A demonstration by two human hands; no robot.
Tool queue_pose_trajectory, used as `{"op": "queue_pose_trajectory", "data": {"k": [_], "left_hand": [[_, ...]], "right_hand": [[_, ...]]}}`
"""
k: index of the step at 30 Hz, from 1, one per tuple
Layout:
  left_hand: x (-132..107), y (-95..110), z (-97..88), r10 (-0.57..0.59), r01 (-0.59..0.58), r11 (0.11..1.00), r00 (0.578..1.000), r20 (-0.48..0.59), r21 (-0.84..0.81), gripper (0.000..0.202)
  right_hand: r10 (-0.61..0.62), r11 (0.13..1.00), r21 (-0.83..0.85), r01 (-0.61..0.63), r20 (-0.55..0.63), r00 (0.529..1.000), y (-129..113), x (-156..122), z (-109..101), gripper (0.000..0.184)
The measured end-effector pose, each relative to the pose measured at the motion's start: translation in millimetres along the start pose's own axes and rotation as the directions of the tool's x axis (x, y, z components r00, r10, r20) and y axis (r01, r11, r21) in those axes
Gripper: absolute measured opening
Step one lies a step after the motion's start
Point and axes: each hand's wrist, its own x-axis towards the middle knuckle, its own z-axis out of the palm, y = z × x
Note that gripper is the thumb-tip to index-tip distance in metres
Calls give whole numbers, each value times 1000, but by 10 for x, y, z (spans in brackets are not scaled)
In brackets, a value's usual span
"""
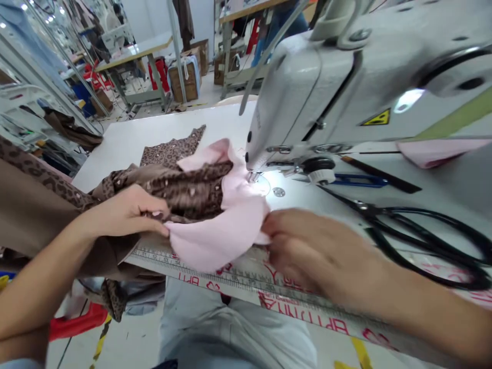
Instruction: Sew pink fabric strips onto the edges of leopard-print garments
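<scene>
A pale pink fabric piece (215, 236) stretches between my two hands, in front of the sewing machine (292, 97). My left hand (128, 212) pinches its left end, where it meets a brown leopard-print garment (184, 192). At the other end, my right hand (303, 246), blurred by motion, has its fingers closed on the pink fabric. The upper part of the pink cloth curls up over the leopard print, close to the lit needle area (255, 179). More of the brown garment hangs off the table on the left.
Black-handled scissors (415, 230) lie right of the machine's needle, near a blue tool (359, 180) and a dark, flat blade-like strip (384, 174). A measuring tape (238, 282) runs along the table's front edge. Another pink piece (438, 154) lies beneath the machine arm.
</scene>
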Motion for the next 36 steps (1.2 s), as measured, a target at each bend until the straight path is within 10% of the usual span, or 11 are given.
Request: {"op": "queue_pose_trajectory", "data": {"k": [2, 5, 8, 13, 25, 36], "left_hand": [[48, 28, 45, -151, 140, 989, 935, 320, 55, 53], [266, 152, 138, -199, 103, 925, 952, 234, 366, 52], [550, 307, 248, 93, -83, 777, 996, 17, 624, 23], [931, 266, 591, 549, -469, 572, 828, 110, 673, 25], [1043, 141, 726, 396, -364, 788, 917, 44, 497, 13], [988, 4, 783, 543, -407, 799, 805, -239, 443, 10]], "right_hand": [[-150, 989, 20, 148, 82, 985, -54, -48, 93, 27], [-246, 967, -12, 253, 190, 951, -108, -106, 209, 27], [-228, 971, -15, 237, 216, 949, -118, -152, 213, 28], [-195, 980, -14, 200, 171, 966, -98, -231, 144, 30], [-160, 982, 115, 147, 114, 980, 20, -292, 44, 26], [26, 966, -257, 26, 198, 980, 611, -292, 139, 26]]}}
